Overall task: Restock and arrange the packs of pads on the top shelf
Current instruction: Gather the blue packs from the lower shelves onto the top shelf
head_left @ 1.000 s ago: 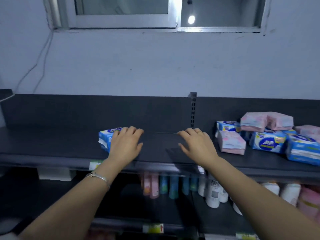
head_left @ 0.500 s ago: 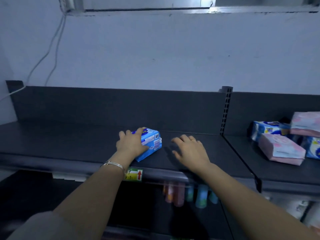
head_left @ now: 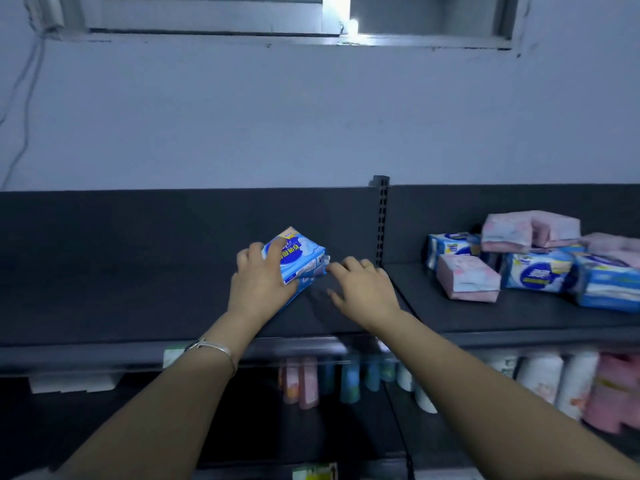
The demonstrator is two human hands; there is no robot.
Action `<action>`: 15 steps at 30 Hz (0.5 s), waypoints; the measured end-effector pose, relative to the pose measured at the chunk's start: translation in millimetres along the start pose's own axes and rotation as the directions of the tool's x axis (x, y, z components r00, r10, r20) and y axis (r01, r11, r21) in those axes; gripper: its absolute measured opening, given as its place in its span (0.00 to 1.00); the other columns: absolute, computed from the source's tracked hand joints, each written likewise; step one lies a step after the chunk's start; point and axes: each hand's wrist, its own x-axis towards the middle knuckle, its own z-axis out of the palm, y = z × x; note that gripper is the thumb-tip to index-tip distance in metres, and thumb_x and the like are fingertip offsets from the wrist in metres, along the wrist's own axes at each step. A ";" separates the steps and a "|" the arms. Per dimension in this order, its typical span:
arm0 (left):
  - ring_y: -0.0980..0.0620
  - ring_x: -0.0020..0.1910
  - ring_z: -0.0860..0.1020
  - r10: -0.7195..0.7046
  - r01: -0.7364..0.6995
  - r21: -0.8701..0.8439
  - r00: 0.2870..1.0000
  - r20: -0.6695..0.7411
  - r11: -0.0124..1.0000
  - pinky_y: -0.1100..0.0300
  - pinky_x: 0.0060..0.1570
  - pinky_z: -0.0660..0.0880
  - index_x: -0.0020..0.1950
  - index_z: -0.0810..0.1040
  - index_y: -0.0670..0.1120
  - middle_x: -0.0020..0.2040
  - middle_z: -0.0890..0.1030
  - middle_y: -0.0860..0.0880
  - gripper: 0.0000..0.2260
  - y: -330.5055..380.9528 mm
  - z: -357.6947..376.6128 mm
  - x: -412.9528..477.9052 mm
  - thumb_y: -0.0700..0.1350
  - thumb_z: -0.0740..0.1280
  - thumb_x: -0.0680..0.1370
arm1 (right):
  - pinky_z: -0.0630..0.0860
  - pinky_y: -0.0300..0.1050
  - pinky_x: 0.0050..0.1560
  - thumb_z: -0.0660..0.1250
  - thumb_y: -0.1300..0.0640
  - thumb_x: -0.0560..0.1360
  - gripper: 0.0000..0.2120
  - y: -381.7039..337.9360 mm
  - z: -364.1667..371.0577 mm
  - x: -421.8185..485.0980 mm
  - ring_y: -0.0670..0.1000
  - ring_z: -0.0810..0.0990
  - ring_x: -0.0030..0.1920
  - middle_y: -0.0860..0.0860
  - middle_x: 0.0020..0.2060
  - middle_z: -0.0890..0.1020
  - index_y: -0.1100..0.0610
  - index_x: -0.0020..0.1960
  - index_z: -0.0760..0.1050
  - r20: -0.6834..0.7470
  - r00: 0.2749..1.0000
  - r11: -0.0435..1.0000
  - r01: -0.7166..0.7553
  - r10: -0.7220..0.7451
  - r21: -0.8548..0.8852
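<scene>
My left hand (head_left: 259, 282) grips a blue and white pack of pads (head_left: 301, 259), tilted up on its edge on the dark top shelf (head_left: 121, 299). My right hand (head_left: 363, 287) lies just right of the pack, fingers spread and reaching toward its right end, holding nothing. On the right shelf section sits a loose pile: a pink pack (head_left: 467, 282) in front, blue packs (head_left: 536, 271) and more pink packs (head_left: 530, 230) behind and stacked on them.
A slotted upright post (head_left: 381, 220) divides the two shelf sections. Below the top shelf stand bottles and tubes (head_left: 346, 379) and white and pink packages (head_left: 568, 382). A wall with a window (head_left: 311, 15) rises behind the shelf. A cable (head_left: 24, 109) runs down the wall at left.
My left hand has slid the blue pack rightward along the shelf and tipped it up on its edge. My right hand has stayed beside it, close to its right end.
</scene>
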 end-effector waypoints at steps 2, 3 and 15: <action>0.44 0.62 0.62 0.059 -0.058 -0.072 0.998 0.011 0.996 0.46 0.55 0.73 0.72 0.62 0.52 0.62 0.66 0.46 0.31 38.7 9.2 -0.5 0.51 0.70 0.71 | 0.66 0.51 0.60 0.59 0.46 0.78 0.22 36.7 -12.5 -16.0 0.57 0.68 0.65 0.52 0.63 0.70 0.49 0.70 0.63 -0.010 0.997 0.997 -0.075 0.075 -0.034; 0.44 0.62 0.62 0.089 -0.087 -0.087 0.996 0.024 0.992 0.45 0.55 0.73 0.72 0.62 0.52 0.62 0.66 0.46 0.31 58.7 15.0 -2.0 0.51 0.70 0.71 | 0.66 0.51 0.59 0.59 0.45 0.78 0.22 56.8 -18.0 -24.8 0.57 0.68 0.65 0.52 0.63 0.71 0.50 0.69 0.64 -0.017 0.993 0.992 -0.115 0.114 -0.049; 0.45 0.63 0.64 0.298 -0.288 -0.124 0.952 0.068 0.950 0.50 0.59 0.70 0.71 0.63 0.52 0.63 0.67 0.48 0.32 287.4 99.0 -21.2 0.54 0.71 0.70 | 0.70 0.52 0.58 0.60 0.47 0.77 0.20 303.5 -71.1 -120.7 0.59 0.70 0.64 0.53 0.64 0.71 0.51 0.68 0.67 -0.057 0.905 0.900 -0.425 0.422 -0.094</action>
